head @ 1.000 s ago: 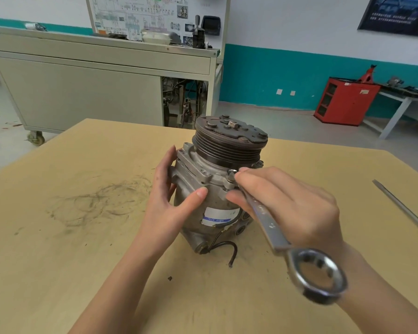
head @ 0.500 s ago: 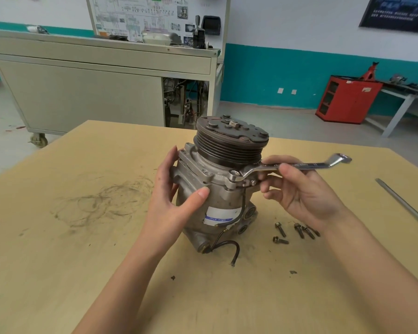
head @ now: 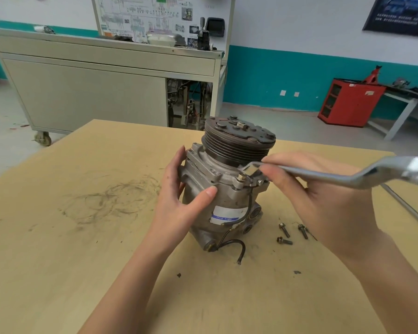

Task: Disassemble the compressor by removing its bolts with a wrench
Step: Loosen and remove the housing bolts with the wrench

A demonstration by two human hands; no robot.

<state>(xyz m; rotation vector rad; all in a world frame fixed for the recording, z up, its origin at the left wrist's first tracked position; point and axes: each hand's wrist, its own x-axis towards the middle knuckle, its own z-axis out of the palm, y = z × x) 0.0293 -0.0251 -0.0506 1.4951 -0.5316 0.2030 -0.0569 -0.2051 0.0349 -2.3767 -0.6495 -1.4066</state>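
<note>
Automotive training workshop: wiring-diagram board [head: 155,18] on a wheeled trainer bench [head: 101,92], red tool cabinet [head: 348,104], scuffed worktable [head: 82,237].

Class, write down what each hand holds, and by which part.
The left hand grips the compressor by the side of its housing; the right hand holds the wrench by its shank, near the compressor end.

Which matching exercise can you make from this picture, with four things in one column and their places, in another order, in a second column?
Things:
1. wrench
2. loose bolts
3. left hand
4. black wire

Places:
A. on the table, right of the compressor
B. holding the compressor's grey body
C. in the right hand, above the table
D. at the compressor's foot, curling toward the camera

Pairs: 1-C, 2-A, 3-B, 4-D.
</note>
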